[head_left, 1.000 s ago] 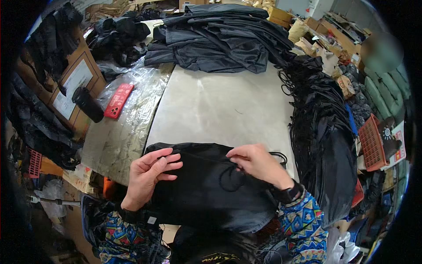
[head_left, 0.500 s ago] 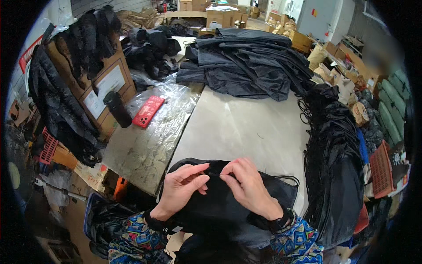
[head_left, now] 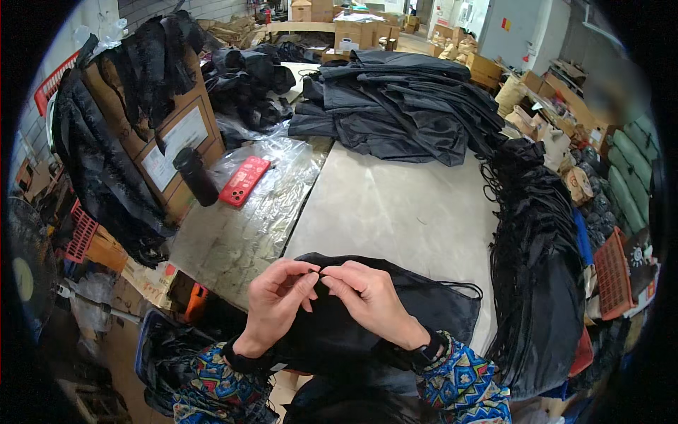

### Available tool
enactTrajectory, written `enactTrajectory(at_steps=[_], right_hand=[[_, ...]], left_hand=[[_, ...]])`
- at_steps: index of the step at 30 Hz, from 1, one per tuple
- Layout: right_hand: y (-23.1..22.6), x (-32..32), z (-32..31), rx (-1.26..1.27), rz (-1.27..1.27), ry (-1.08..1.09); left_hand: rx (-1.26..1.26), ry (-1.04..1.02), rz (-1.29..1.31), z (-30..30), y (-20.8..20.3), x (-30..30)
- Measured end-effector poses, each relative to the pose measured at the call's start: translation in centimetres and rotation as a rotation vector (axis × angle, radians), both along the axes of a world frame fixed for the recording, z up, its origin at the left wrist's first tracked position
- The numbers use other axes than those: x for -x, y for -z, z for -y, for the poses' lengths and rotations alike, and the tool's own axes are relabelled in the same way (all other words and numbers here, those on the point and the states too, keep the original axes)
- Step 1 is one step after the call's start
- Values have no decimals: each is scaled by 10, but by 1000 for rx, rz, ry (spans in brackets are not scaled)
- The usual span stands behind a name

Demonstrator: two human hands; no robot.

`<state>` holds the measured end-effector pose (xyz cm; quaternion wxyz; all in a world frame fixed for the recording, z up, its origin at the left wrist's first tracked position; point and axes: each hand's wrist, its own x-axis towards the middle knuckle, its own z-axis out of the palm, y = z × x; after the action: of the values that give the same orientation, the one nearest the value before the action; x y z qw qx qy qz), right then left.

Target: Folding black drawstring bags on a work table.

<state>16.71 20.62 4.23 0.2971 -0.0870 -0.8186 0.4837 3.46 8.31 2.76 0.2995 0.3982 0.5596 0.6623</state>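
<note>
A black fabric drawstring bag (head_left: pixel 424 304) lies flat at the near edge of the table, with a loop of thin cord (head_left: pixel 462 286) sticking out at its right corner. Above the bag's far left part, my left hand (head_left: pixel 279 300) and my right hand (head_left: pixel 374 300) meet, thumbs and forefingers pinched. Between the fingertips shows a tiny black bit that looks like a cord end (head_left: pixel 316 271); most of it is hidden by the fingers. Both hands are closed, and their tips nearly touch.
Folded black fabric (head_left: pixel 402 106) is piled at the back. Many black corded bags (head_left: pixel 533 268) hang along the right edge. At left are a red phone (head_left: pixel 244 181), a black bottle (head_left: pixel 195 177) and a cardboard box (head_left: pixel 201 116) draped with black strips. Red baskets (head_left: pixel 613 275) stand at right.
My hands have come together, the right one moving left until the fingertips nearly meet. The left hand has turned slightly and lowered. The bag stays in about the same place.
</note>
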Motion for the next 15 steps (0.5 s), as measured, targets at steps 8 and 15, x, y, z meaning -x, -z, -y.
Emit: enactTrajectory(at_steps=[8, 15], right_hand=[[-4, -5, 1, -90, -14, 55], [10, -4, -3, 37, -42, 69]], left_hand=[[-93, -66, -670, 1, -2, 3], [132, 78, -56, 16, -8, 13]])
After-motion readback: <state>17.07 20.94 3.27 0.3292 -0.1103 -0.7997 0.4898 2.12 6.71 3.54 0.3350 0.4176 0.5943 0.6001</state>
